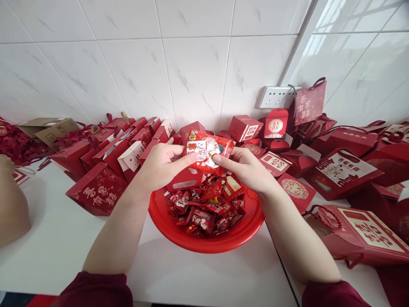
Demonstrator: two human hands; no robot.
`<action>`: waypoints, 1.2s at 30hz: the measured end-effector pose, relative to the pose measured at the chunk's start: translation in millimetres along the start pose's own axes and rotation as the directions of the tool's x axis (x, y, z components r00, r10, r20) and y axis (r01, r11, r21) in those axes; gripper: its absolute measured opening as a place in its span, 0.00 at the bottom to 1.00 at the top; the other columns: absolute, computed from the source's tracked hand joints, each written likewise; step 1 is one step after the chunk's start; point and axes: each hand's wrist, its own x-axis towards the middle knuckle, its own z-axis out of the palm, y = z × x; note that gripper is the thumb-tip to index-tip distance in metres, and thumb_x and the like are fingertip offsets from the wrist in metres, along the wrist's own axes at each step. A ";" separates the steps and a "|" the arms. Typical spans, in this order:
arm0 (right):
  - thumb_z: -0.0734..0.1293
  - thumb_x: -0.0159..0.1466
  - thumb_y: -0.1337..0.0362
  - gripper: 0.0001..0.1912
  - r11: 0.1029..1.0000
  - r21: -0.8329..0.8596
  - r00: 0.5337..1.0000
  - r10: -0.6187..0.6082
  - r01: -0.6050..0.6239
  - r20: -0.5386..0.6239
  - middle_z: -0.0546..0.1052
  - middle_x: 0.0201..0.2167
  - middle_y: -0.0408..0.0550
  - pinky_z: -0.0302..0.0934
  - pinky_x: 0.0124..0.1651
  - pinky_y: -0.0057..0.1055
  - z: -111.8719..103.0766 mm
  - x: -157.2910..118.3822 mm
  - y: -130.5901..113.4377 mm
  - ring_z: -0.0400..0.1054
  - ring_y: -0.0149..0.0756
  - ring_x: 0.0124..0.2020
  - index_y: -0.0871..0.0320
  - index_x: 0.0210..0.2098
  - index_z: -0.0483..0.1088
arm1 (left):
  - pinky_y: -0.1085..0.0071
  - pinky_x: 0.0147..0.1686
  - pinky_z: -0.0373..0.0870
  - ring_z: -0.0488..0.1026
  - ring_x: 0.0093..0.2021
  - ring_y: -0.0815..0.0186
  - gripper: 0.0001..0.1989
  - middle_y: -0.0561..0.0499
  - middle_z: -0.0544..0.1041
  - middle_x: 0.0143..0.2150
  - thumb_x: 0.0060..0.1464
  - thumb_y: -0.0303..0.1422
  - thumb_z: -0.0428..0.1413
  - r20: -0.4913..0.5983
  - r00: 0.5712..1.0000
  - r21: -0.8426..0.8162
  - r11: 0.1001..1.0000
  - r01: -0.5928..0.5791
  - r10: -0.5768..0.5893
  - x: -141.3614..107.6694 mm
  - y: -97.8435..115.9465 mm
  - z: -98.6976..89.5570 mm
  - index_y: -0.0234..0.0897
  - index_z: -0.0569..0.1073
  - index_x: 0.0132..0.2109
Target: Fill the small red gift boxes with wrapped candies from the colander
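Left hand [161, 166], right hand [249, 168]: thumbs and fingers pinch opposite ends of a red printed packet [207, 149], held above a red basket [206, 246] of small wrapped sweets [203, 216] (red boxes [100, 189] crowd both sides, I note).

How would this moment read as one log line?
left hand: grips red packet | right hand: grips same packet | below: red basket, wrapped pieces | both sides: red boxes

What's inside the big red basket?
Little wrapped packets, mostly red, lie heaped in the basket. Whatever lies beneath the top ones is covered, so I can't tell what's there.
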 end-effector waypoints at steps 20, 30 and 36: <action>0.71 0.64 0.54 0.22 0.994 -0.113 0.999 -0.008 0.012 0.042 0.79 0.51 0.51 0.70 0.52 0.40 -5.5 -7.5 -11.9 0.74 0.45 0.52 0.56 0.54 0.71 | 0.67 0.37 0.72 0.67 0.25 0.69 0.19 0.55 0.73 0.25 0.59 0.46 0.57 0.088 0.995 0.202 0.977 -0.066 0.049 -4.8 4.5 -8.0 0.36 0.74 0.28; 0.67 0.65 0.68 0.05 0.698 -0.706 0.986 0.004 0.118 0.170 0.79 0.33 0.41 0.64 0.39 0.30 -7.1 -19.8 -32.3 0.71 0.33 0.31 0.56 0.40 0.75 | 0.66 0.57 0.69 0.71 0.56 0.60 0.13 0.49 0.76 0.53 0.55 0.37 0.63 0.192 0.932 0.244 0.904 -0.350 0.309 -5.2 14.3 -11.7 0.39 0.75 0.46; 0.67 0.63 0.70 0.09 0.692 -0.711 0.992 -0.094 0.123 0.081 0.81 0.38 0.41 0.65 0.40 0.30 -10.9 -23.3 -34.2 0.74 0.36 0.36 0.54 0.41 0.77 | 0.58 0.61 0.67 0.70 0.60 0.54 0.25 0.49 0.71 0.62 0.55 0.37 0.60 0.080 0.993 0.337 0.935 -0.111 0.089 -2.9 -3.1 -41.4 0.45 0.70 0.60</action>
